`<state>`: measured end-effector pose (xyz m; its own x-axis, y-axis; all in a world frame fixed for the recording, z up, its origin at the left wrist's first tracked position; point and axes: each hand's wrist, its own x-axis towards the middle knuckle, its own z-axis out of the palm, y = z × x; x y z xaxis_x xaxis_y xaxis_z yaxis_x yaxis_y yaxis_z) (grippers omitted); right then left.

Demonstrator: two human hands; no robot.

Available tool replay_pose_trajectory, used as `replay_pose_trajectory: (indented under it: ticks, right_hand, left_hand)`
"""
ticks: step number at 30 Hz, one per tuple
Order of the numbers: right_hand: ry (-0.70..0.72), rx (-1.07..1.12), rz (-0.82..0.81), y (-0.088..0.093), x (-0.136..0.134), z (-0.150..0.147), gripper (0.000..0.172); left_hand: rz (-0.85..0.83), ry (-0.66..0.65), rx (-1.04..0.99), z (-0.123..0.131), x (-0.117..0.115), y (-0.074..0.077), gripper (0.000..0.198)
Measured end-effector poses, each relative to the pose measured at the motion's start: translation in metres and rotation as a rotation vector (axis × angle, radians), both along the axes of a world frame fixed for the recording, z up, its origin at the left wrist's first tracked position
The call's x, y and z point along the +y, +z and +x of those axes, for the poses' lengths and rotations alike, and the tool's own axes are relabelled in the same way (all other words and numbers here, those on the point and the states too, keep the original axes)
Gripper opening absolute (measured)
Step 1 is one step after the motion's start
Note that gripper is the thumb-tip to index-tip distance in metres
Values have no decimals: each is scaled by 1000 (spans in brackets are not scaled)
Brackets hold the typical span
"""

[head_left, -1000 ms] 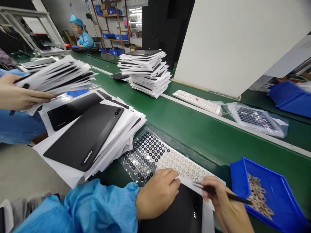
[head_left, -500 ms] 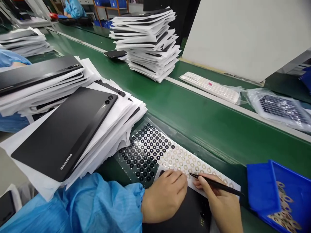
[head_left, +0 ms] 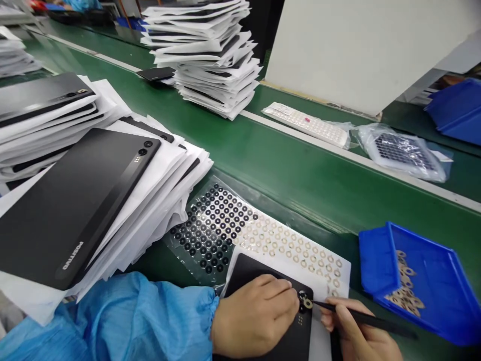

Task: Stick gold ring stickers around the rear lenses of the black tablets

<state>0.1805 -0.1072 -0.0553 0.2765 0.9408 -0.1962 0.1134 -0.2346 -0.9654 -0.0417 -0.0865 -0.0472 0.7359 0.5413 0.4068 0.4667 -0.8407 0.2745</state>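
A long green worktop carries everything. At the far side stands a tall stack of flat black panels and white sheets; a lower, skewed pile of the same lies at the left. On the right, a blue plastic bin holds loose pale rings. Between pile and bin lies a flat sheet, part clear with black rings, part white with pale gold ones. Just in front of it lies a flat black panel. The left hand rests on this panel, fingers bent and close together; whether they grip its edge I cannot tell. The right hand's fingers pinch slim black tweezers, whose tip meets a small pale gold ring at the panel's round black lenses.
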Motion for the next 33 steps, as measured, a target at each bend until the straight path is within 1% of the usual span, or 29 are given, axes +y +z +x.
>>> replay_pose_trajectory:
  ticks: [2,4,8,13,23,29,33]
  right_hand:
    - [-33,7,-33,-6,-2,1,34]
    - [-52,10,-38,-9,-1,0,35]
    - [-35,-22,-67,-11,1,-1,36]
    - [-23,-29,-59,-15,0,-1,36]
    - [10,-50,-48,-12,2,-1,33]
    - [9,-78,-64,-8,3,-4,36]
    - [5,-76,-79,-8,2,-3,37]
  left_hand:
    - [-26,-35,20,4,-3,-1,31]
    - [-37,-40,47,6,-4,-2,31]
    - [-36,-50,71,6,-4,-2,32]
    - [-40,-38,41,7,-5,-3,31]
    - [-27,-6,57,8,-7,-4,29]
    - [-20,11,42,8,-7,-4,28]
    - [-21,-7,42,7,-7,-4,30]
